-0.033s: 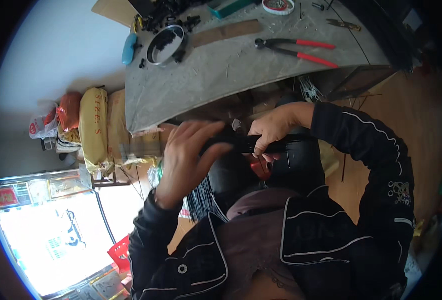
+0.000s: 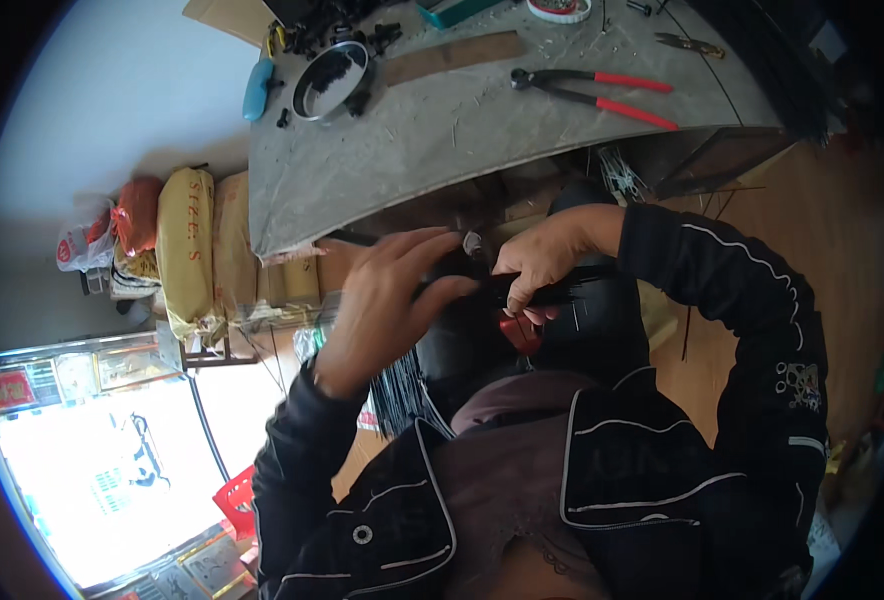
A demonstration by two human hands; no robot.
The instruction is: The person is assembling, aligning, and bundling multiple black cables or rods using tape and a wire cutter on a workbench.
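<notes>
My right hand [image 2: 545, 262] is closed around a bundle of thin black strands [image 2: 580, 284] held above my lap, the loose ends sticking out to the right. Just below its fingers is a small red object [image 2: 521, 335], partly covered; its kind cannot be made out. My left hand [image 2: 390, 300] is to the left of the bundle's other end, fingers stretched and thumb apart, with nothing visible in it. Dark clothing behind hides where that end of the bundle stops. More long dark strands [image 2: 400, 392] hang beside my left forearm.
The grey worktable [image 2: 392, 150] ahead carries red-handled pincers [image 2: 597, 95], a round metal dish [image 2: 330, 82] with black bits, a brown strip [image 2: 454, 58] and small pliers [image 2: 690, 45]. Yellow sacks [image 2: 184, 250] stand at the left, a red crate [image 2: 234, 500] lower down.
My left hand has shifted slightly, its fingers less blurred and a little nearer the right hand. The right hand keeps its grip on the bundle, almost in place.
</notes>
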